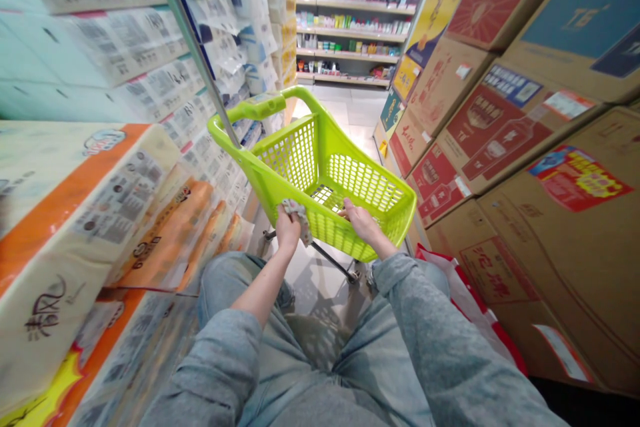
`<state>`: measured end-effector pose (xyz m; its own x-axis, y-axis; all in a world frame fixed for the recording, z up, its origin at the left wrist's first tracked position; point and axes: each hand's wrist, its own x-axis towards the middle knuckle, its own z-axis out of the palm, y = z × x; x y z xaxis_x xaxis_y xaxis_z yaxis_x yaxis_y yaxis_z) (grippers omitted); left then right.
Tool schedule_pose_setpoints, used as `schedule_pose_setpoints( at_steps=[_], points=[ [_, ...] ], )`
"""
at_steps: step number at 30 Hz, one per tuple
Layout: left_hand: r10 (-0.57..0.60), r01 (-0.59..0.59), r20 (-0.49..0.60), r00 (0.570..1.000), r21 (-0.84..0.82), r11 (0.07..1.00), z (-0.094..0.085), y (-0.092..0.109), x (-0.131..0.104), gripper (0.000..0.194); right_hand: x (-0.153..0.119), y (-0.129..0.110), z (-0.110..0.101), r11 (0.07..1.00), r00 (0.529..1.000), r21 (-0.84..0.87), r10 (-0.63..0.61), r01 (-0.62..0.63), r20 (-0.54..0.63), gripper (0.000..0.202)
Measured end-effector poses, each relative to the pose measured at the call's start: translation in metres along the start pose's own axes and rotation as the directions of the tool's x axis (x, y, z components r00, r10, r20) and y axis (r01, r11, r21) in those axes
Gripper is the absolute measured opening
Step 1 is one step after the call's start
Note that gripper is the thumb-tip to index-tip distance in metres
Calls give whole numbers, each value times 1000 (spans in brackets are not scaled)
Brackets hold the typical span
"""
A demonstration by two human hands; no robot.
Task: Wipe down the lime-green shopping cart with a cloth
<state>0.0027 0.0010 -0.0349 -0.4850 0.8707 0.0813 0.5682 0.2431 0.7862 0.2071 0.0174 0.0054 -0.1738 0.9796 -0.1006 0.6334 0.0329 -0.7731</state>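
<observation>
A lime-green plastic shopping cart basket [345, 230] with perforated walls stands tilted in front of me. My left hand [289, 230] is closed on a pale, patterned cloth [299, 213], which lies against the basket's near outer side and hangs down a little. Over the near rim reaches my right hand [363, 221], its thumb raised and apart from the partly hidden fingers; I see nothing held in it. The basket's inside shows a grid floor. A grey metal pole [195, 47] rises from the handle end of the cart.
Stacked paper packs [145, 213] line the left side close to my arm. Cardboard cartons [505, 127] rise on the right, with a red and white bag [470, 293] beside my right leg. Shelves of small products [350, 33] close off the far end beyond the tiled floor [345, 107].
</observation>
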Motion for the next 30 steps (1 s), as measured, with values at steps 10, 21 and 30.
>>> schedule_pose_setpoints(
  at_steps=[10, 21, 30],
  points=[
    [129, -137, -171, 977, -33, 990, -40, 22, 47, 19, 2, 1, 1, 1000, 1000, 13, -1, 2, -13, 84],
    [96, -108, 92, 991, 131, 985, -18, 4, 11, 21, 3, -1, 1, 1000, 1000, -22, -2, 2, -17, 85],
    [84, -86, -69, 994, -37, 996, -27, 12, 35, 22, 2, -3, 0, 1000, 1000, 9, 6, -6, -5, 84]
  ],
)
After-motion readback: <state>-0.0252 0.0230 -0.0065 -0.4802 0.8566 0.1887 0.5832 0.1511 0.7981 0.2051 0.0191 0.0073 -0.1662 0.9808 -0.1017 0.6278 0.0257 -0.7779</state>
